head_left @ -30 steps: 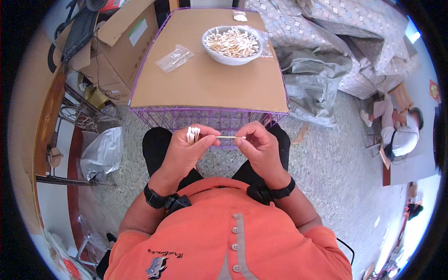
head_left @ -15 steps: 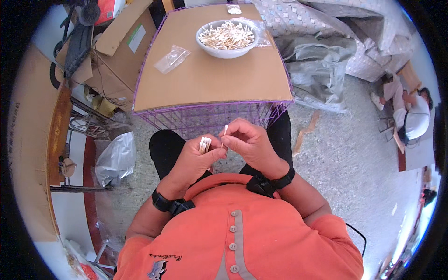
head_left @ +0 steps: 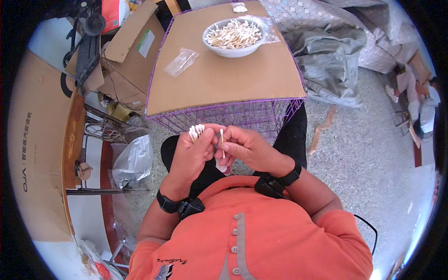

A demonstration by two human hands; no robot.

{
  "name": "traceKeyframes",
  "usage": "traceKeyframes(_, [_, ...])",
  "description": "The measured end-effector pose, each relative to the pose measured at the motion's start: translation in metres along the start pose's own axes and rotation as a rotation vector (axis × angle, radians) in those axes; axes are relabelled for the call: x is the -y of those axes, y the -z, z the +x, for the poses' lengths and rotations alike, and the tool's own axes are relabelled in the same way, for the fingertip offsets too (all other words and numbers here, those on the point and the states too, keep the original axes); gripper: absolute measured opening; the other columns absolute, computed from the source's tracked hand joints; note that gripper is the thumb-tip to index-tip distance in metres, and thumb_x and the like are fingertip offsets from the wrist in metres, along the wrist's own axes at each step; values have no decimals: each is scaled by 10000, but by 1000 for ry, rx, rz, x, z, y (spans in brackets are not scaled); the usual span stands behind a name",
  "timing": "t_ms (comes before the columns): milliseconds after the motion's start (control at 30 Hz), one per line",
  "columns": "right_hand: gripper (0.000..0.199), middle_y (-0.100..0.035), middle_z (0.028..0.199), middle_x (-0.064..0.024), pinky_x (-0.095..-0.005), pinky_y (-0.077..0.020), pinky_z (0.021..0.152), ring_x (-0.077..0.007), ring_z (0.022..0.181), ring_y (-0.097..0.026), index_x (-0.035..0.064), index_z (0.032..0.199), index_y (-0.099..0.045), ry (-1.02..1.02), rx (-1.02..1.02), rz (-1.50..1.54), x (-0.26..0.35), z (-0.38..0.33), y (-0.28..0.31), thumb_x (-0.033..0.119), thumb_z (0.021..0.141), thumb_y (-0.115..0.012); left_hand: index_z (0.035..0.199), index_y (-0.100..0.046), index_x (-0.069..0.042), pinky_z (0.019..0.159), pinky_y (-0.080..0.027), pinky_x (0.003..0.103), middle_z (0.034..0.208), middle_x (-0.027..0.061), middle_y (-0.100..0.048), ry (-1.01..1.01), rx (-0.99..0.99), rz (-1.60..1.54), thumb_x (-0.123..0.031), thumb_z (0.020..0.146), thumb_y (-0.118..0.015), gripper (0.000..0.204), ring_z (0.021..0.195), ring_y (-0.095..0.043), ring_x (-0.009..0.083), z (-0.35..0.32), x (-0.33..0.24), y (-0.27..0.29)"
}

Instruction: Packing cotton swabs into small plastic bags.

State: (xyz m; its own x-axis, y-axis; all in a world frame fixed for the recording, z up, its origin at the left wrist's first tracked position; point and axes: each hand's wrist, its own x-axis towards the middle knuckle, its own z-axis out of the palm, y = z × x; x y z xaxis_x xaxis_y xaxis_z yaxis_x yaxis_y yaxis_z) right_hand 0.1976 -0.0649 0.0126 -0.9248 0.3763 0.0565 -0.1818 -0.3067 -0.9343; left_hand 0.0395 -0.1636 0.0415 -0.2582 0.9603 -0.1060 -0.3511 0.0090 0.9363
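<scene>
My left hand [head_left: 192, 156] is closed round a small bundle of cotton swabs [head_left: 196, 132], their white tips sticking up above the thumb. Close beside it, my right hand [head_left: 245, 148] pinches a single cotton swab [head_left: 221, 138] upright between thumb and fingers. The fingers of both hands nearly meet above my lap, just in front of the purple wire cage. Beyond them, a white bowl [head_left: 232, 52] heaped with cotton swabs [head_left: 235, 35] stands toward the back of the cardboard sheet [head_left: 219, 81] covering the cage.
A clear plastic bag [head_left: 182, 62] lies left of the bowl, another behind its right side. The purple wire cage [head_left: 224, 114] stands before my knees. Cardboard boxes [head_left: 133, 65] line the left; grey sheeting [head_left: 326, 65] lies at right. Another person [head_left: 417, 102] sits far right.
The left hand has turned, lifting its bundle upward with the tips more spread. The right hand's single swab now stands upright, lower in its pinch. The whole view has shifted slightly.
</scene>
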Motion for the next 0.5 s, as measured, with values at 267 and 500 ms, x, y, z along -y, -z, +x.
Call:
traceKeyframes(267, [120, -617, 808, -12, -236, -520, 571, -81, 683, -613, 52, 938, -567, 57, -85, -59, -14, 0, 9, 168, 958, -595, 1022, -662, -14, 485, -330, 175, 786, -11, -597, 43, 42, 115, -166, 964, -591, 177, 585, -445, 32, 6, 6, -8])
traceKeyframes(500, [114, -584, 689, 3, -219, -450, 385, -66, 502, -548, 62, 943, -589, 42, -116, -97, -25, 4, 18, 154, 911, -648, 1020, -673, 4, 526, -372, 175, 762, -31, -566, 34, 65, 129, -172, 954, -625, 194, 596, -464, 24, 7, 11, -4])
